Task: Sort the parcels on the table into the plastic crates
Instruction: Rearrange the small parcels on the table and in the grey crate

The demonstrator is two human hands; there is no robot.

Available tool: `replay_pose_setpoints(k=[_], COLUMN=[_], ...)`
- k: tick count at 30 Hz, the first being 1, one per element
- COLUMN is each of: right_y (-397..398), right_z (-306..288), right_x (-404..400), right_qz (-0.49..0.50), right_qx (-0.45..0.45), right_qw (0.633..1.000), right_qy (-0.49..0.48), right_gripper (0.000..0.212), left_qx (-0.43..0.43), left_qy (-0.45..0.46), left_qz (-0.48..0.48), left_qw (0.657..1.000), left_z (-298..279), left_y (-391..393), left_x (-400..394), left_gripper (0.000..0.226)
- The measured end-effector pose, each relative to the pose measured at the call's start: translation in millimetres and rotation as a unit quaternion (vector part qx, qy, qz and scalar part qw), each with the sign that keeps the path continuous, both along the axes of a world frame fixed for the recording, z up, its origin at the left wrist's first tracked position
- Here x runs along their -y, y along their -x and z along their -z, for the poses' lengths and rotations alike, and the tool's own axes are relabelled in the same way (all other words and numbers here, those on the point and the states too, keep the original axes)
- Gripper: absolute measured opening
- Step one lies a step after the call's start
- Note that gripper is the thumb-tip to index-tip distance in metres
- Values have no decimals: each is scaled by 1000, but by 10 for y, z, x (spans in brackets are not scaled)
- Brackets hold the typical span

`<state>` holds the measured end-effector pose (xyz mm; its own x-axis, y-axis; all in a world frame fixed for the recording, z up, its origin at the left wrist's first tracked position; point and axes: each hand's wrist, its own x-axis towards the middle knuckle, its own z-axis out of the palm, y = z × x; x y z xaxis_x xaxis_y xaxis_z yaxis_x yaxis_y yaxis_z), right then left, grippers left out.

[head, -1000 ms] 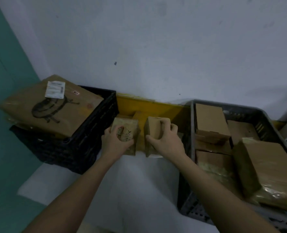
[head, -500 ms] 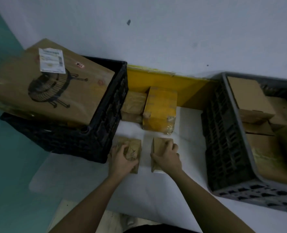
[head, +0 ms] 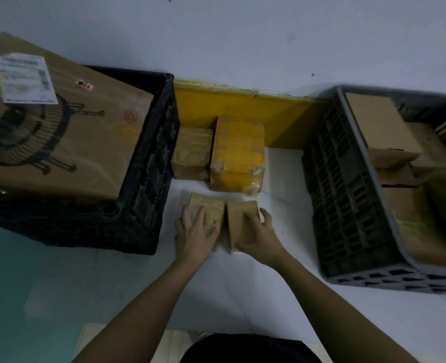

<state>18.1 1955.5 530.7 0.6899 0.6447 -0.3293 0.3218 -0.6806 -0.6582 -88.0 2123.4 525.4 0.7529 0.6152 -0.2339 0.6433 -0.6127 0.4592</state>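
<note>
Two small brown parcels stand side by side and touching on the white table (head: 282,174). My left hand (head: 194,234) grips the left small parcel (head: 211,209), which has a scribble on it. My right hand (head: 258,235) grips the right small parcel (head: 241,218). Behind them lie a taped brown parcel (head: 191,150) and a yellow-taped parcel (head: 238,153). A black crate (head: 148,179) at the left carries a big cardboard box (head: 59,137) with a fan drawing. At the right a grey crate (head: 352,195) holds several brown parcels (head: 378,127).
A long yellow flat parcel (head: 242,106) leans along the white wall at the back, between the crates. The table's near edge lies below my forearms, with a teal wall or floor at the lower left.
The camera tilted further down. Both hands brought the two small parcels down onto the table and closer, and slid them together until they touch.
</note>
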Motion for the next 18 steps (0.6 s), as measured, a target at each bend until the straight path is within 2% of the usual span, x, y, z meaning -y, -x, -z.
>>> replay_pose_setpoints(k=[2, 4, 6, 7, 9, 13, 18], right_y=[16, 25, 47, 60, 43, 53, -29], right_z=[25, 59, 71, 49, 61, 133, 177], right_x=[-99, -215, -314, -367, -411, -499, -670], right_qz=[-46, -69, -79, -83, -70, -102, -127], right_qx=[-4, 11, 36, 92, 117, 194, 180], right_qw=[999, 998, 996, 992, 990, 975, 975], right_qy=[9, 10, -17, -30, -44, -20, -5], right_gripper=[111, 108, 88, 74, 59, 52, 65], left_qx=[-11, -9, 18, 32, 46, 19, -4], left_qy=[-16, -88, -161, -177, -189, -226, -204], left_qz=[-12, 5, 49, 74, 120, 152, 124], left_qw=[1000, 996, 986, 981, 974, 962, 971], left_z=[-17, -37, 17, 52, 121, 210, 161], left_y=[-14, -4, 64, 117, 228, 266, 60], left_x=[-110, -229, -333, -364, -384, -399, -510], left_gripper=[66, 63, 49, 42, 39, 47, 45])
